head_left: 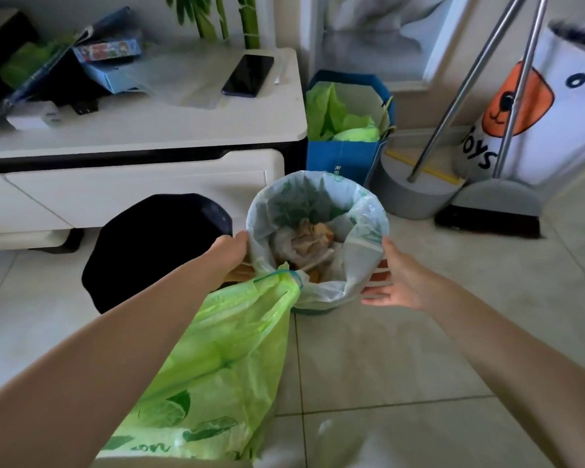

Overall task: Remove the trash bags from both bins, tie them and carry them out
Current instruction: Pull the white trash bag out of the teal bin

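Head view. A small round bin (313, 310) stood on the tiled floor (402, 349), lined with a pale translucent trash bag (362, 211) whose rim was folded over the bin's edge; crumpled paper waste (304, 238) lay inside it. The left hand (232, 251) was at the liner's near-left rim, its fingers hidden behind the plastic, so whether it gripped the liner could not be told. The right hand (394, 282) was held beside the bin's right wall with fingers straight and spread wide, close to the liner's folded edge and holding nothing; contact with the bin could not be confirmed.

A green trash bag (217, 359), gathered at the neck by a blue drawstring (284, 273), hung below the left forearm, its neck just beside the bin's near rim. How it was held was not visible.

Left of the left hand, a dark bin (149, 251) stood on the floor with a black interior. Beyond it stood a white counter (183, 130) carrying a black phone (249, 76) and a blue box (110, 62).

Beyond the lined bin, a blue paper bag (345, 157) held green plastic. Further right of the right hand, a grey dustpan (416, 194) and a broom (487, 214) leaned with 2 metal handles against a white printed bag (561, 106).
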A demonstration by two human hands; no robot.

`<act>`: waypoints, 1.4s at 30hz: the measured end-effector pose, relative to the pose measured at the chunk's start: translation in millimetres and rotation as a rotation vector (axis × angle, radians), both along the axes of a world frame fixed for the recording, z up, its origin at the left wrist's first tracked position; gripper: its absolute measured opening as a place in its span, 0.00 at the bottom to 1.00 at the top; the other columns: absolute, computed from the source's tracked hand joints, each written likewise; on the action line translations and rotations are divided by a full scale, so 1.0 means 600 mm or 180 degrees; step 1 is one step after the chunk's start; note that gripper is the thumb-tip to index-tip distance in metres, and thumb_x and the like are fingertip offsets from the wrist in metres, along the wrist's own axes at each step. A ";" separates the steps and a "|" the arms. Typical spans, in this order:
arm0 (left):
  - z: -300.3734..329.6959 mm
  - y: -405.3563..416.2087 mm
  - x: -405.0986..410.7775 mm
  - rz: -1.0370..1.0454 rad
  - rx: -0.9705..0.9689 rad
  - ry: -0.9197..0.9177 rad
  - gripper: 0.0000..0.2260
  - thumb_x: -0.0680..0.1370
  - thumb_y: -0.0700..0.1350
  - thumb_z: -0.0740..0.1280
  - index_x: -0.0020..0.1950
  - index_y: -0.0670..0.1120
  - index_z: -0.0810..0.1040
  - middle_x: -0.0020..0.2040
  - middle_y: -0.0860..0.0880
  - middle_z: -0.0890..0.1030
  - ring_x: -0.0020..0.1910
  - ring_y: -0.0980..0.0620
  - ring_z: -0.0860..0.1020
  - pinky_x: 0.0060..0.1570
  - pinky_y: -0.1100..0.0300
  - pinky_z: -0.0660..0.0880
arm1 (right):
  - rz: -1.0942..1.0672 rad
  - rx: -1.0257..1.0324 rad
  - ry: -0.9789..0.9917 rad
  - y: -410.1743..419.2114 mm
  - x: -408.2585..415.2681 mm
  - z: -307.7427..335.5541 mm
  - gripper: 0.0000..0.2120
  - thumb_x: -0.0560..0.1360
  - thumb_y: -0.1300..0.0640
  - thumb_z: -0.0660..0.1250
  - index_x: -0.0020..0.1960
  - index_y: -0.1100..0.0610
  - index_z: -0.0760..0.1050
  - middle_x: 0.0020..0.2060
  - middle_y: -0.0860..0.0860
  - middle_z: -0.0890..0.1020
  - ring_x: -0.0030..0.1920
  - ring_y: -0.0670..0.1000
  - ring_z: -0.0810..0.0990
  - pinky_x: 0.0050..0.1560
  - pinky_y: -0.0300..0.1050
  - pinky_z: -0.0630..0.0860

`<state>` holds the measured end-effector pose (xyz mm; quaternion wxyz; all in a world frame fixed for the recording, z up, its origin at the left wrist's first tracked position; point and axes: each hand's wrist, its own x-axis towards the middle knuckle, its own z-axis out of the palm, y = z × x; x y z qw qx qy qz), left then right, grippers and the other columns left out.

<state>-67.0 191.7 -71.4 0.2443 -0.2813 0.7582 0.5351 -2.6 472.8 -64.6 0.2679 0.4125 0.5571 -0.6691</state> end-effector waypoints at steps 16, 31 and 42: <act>0.032 -0.013 -0.050 0.0367 0.1026 -0.0251 0.05 0.74 0.35 0.69 0.42 0.42 0.75 0.36 0.46 0.74 0.32 0.53 0.73 0.24 0.65 0.75 | -0.0262 0.0335 0.0107 0.008 -0.066 0.032 0.12 0.75 0.54 0.68 0.57 0.56 0.72 0.43 0.53 0.80 0.41 0.52 0.79 0.39 0.47 0.76; 0.109 0.035 -0.090 0.0481 0.0570 0.1028 0.02 0.74 0.42 0.71 0.43 0.47 0.79 0.40 0.46 0.77 0.37 0.47 0.77 0.43 0.53 0.80 | -0.0088 0.1218 0.1656 0.018 -0.104 0.117 0.08 0.79 0.59 0.59 0.54 0.50 0.75 0.48 0.53 0.80 0.49 0.55 0.81 0.49 0.54 0.81; 0.088 -0.063 -0.064 0.0525 -0.0132 0.1343 0.07 0.76 0.39 0.68 0.53 0.39 0.75 0.45 0.43 0.77 0.32 0.51 0.77 0.38 0.59 0.79 | -0.0325 0.1364 0.1521 0.093 -0.020 0.115 0.07 0.77 0.65 0.59 0.55 0.59 0.69 0.48 0.61 0.78 0.38 0.55 0.79 0.34 0.46 0.75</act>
